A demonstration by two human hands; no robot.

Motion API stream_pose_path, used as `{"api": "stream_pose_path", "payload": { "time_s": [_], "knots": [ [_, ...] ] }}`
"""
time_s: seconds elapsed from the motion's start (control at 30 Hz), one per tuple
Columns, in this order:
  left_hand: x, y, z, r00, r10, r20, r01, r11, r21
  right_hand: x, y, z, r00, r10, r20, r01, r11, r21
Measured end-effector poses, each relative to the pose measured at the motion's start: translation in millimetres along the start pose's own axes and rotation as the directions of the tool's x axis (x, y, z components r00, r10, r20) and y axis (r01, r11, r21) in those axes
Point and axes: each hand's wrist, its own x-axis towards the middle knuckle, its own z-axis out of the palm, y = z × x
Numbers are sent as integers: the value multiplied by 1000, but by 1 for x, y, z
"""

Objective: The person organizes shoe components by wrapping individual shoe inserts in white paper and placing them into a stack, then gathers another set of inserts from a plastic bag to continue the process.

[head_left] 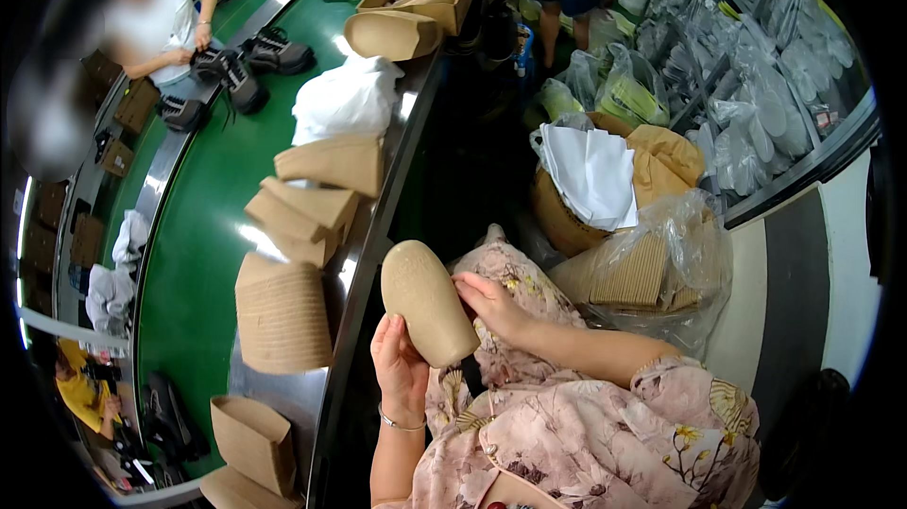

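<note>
Between my two hands, above my lap, is a tan cardboard shoe insert (423, 296) with a rounded upper end. My left hand (401, 372) grips its lower left side, thumb on the near face. My right hand (489, 305) has its fingers against the insert's right edge; the fingertips are partly hidden. To the left, on the table edge, stands a tight stack of ribbed-looking tan inserts (283, 315). Folded tan inserts (300, 216) lie just beyond it, and another insert (253, 438) sits nearer me.
A green conveyor table (203, 254) with a metal edge runs along my left. White paper (348, 98) and a cardboard box (461, 8) lie farther up it. Across it, a person handles dark shoes (227, 74). At right are a paper-filled bin (557, 211), bagged cardboard (642, 273) and racks of clear bags (756, 103).
</note>
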Motion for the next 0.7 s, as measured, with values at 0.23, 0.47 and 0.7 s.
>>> {"api": "stream_pose_path", "payload": {
  "time_s": [0.23, 0.47, 0.7],
  "knots": [
    [62, -34, 20, 972, -148, -180, 168, 981, 98, 109, 92, -284, 632, -58, -773, -11, 996, -83],
    [130, -79, 10, 923, -287, -258, 340, 921, 192, 147, 191, -473, 48, -273, -961, -846, 500, -184],
    [175, -94, 18, 890, -312, -332, 391, 896, 209, 152, 176, -468, 217, 170, -961, -898, 420, -129]
  ]
}}
